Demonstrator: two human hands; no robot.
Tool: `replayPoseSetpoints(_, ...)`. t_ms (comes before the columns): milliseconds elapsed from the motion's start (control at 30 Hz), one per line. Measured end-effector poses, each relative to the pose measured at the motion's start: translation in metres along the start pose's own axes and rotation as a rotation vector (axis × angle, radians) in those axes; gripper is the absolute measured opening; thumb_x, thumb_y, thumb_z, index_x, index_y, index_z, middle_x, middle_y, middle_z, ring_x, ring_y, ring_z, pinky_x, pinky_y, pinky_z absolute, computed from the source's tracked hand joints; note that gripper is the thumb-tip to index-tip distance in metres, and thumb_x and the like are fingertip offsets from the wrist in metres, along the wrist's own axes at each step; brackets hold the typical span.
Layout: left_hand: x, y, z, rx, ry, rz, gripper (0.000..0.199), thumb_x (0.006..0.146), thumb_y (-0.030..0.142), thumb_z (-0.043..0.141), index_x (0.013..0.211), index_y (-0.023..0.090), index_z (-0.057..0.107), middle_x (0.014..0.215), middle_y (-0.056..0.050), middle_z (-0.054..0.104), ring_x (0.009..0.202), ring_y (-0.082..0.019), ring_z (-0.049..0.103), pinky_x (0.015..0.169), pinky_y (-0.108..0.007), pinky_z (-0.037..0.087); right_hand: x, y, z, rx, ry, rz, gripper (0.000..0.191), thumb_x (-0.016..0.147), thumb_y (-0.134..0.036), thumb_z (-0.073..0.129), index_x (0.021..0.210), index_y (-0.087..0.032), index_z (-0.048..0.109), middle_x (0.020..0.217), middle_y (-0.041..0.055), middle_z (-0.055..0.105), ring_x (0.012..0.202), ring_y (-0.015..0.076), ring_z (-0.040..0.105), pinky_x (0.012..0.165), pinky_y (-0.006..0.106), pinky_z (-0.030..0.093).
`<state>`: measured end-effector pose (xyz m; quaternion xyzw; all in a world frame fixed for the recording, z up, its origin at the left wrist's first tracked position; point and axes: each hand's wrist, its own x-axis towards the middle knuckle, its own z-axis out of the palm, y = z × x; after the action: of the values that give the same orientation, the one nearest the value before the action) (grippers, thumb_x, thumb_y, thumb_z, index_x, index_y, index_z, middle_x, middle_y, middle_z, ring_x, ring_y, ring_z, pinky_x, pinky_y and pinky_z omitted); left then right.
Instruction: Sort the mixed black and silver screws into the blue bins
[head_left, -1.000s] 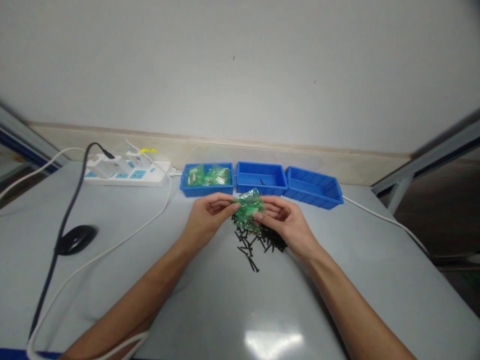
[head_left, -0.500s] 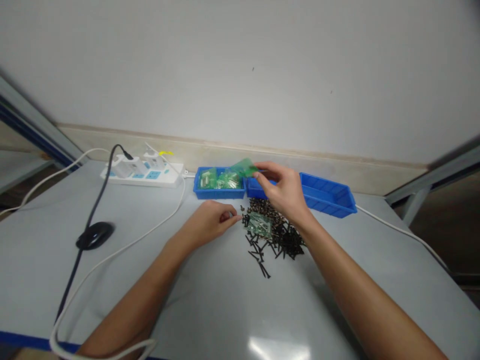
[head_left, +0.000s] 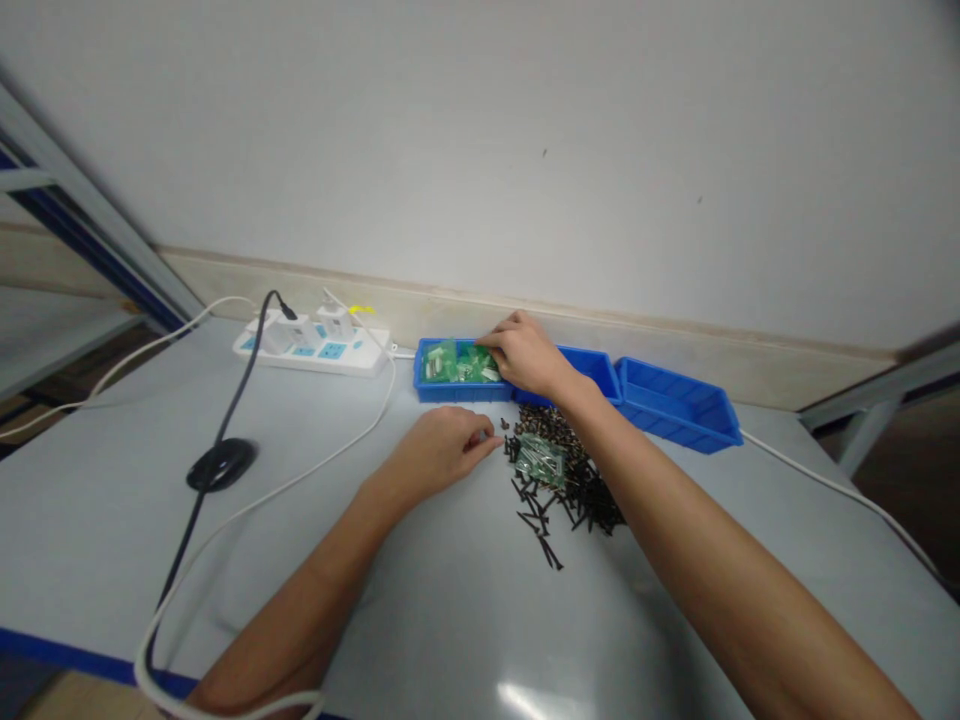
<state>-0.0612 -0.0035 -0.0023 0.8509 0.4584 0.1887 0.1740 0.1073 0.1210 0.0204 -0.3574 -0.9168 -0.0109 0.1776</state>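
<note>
My right hand (head_left: 521, 352) reaches over the right part of the left blue bin (head_left: 463, 392), its fingers closed at the green bags (head_left: 457, 365) inside; whether they grip one is hidden. My left hand (head_left: 450, 445) rests on the table with its fingers curled, thumb and fingertips close together beside the small screws (head_left: 508, 447); anything in them is too small to make out. A greenish clear bag of fasteners (head_left: 540, 458) lies on a pile of brown and black screws (head_left: 592, 500). Several long black screws (head_left: 534, 510) are scattered in front.
Two more blue bins, the middle one (head_left: 589, 365) and the right one (head_left: 679, 405), stand in the row by the wall. At the left are a white power strip (head_left: 352, 355), a coiled black cable (head_left: 221, 465) and a white cable (head_left: 300, 465) across the table.
My right hand has moved left and down to the left bin; the green bag it held up is now down among the others. My left hand keeps its place beside the screws. The view has shifted slightly.
</note>
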Motion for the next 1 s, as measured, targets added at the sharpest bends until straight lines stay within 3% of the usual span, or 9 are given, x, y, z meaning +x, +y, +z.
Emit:
replayPoseSetpoints(167,0.002,0.009,0.017,-0.025,0.123,0.145,0.026,0.099,0.032,0.057,0.114,0.016,0.070,0.109,-0.011,0.073,0.104,-0.025,0.064,0.096,-0.041,0.049,-0.024,-0.007,-0.012,0.141,0.197,0.093,0.043,0.093,-0.010,0.047,0.130,-0.010,0.068,0.121,0.0173,0.069,0.116,0.0293,0.059,0.104,0.045,0.046)
replayPoseSetpoints(300,0.003,0.015,0.031,-0.070,0.106,0.282,0.035,0.098,0.030,0.060,0.131,0.020,0.063,0.133,-0.011,0.066,0.121,-0.027,0.056,0.108,-0.047,0.046,-0.057,-0.019,-0.026,0.302,0.305,0.188,0.036,0.091,-0.012,0.050,0.119,-0.018,0.073,0.113,0.0105,0.075,0.106,0.0260,0.066,0.099,0.043,0.050)
replayPoseSetpoints(533,0.006,0.007,0.034,-0.079,0.054,0.328,0.027,0.097,0.025,0.061,0.122,0.018,0.069,0.120,-0.010,0.074,0.120,-0.026,0.060,0.105,-0.045,0.050,-0.125,-0.037,-0.031,0.488,0.416,0.376,0.026,0.094,-0.023,0.056,0.112,-0.023,0.075,0.110,0.0059,0.078,0.093,0.0225,0.071,0.086,0.039,0.055)
replayPoseSetpoints(667,0.007,0.014,0.036,-0.161,0.157,0.243,0.025,0.100,0.026,0.053,0.116,0.020,0.072,0.114,-0.009,0.076,0.109,-0.023,0.069,0.100,-0.040,0.054,-0.151,-0.037,-0.032,0.546,0.383,0.388,0.024,0.094,-0.029,0.061,0.112,-0.026,0.075,0.111,0.0057,0.078,0.099,0.0235,0.071,0.092,0.042,0.054)
replayPoseSetpoints(800,0.006,0.030,0.034,-0.377,0.345,-0.014,0.023,0.099,0.029,0.054,0.105,0.019,0.075,0.101,-0.005,0.079,0.092,-0.019,0.073,0.091,-0.032,0.056,-0.155,-0.038,-0.030,0.802,0.262,0.408,0.039,0.083,-0.036,0.077,0.120,-0.026,0.073,0.118,0.0067,0.077,0.106,0.0252,0.071,0.099,0.045,0.054)
replayPoseSetpoints(900,0.007,0.040,0.028,-0.623,0.319,-0.109,0.028,0.098,0.036,0.055,0.092,0.017,0.074,0.086,-0.003,0.077,0.079,-0.017,0.070,0.076,-0.027,0.056,-0.151,-0.041,-0.024,1.160,0.233,0.552,0.033,0.074,-0.041,0.084,0.100,-0.021,0.078,0.097,0.0074,0.081,0.086,0.0237,0.076,0.084,0.041,0.061)
replayPoseSetpoints(1000,0.008,0.042,0.023,-0.737,0.277,-0.118,0.032,0.097,0.040,0.056,0.082,0.016,0.071,0.079,-0.003,0.074,0.075,-0.016,0.068,0.071,-0.025,0.055,-0.148,-0.045,-0.021,1.351,0.206,0.641,0.032,0.065,-0.040,0.090,0.087,-0.020,0.079,0.084,0.0060,0.080,0.071,0.0203,0.075,0.072,0.035,0.062)
